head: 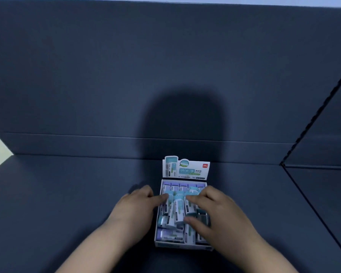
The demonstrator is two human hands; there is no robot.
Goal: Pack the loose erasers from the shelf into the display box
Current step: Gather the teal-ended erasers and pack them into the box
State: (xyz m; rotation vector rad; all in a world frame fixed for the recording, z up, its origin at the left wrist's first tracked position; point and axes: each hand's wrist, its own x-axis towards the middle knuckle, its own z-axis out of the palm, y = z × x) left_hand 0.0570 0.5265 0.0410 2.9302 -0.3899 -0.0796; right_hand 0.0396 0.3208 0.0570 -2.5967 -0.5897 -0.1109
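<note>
Erasers (178, 211), rectangular and paper-sleeved, crowd the white cardboard display box (183, 244).

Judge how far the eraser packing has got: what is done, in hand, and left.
Done: the back row stands neat in the display box, and no loose erasers show on the visible shelf. In hand: the left hand and right hand touch the jumbled erasers mid-box. Left: settling those into rows.

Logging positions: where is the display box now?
Head view, lower centre: the box sits on the shelf near its back wall, left hand and right hand on its erasers.
</note>
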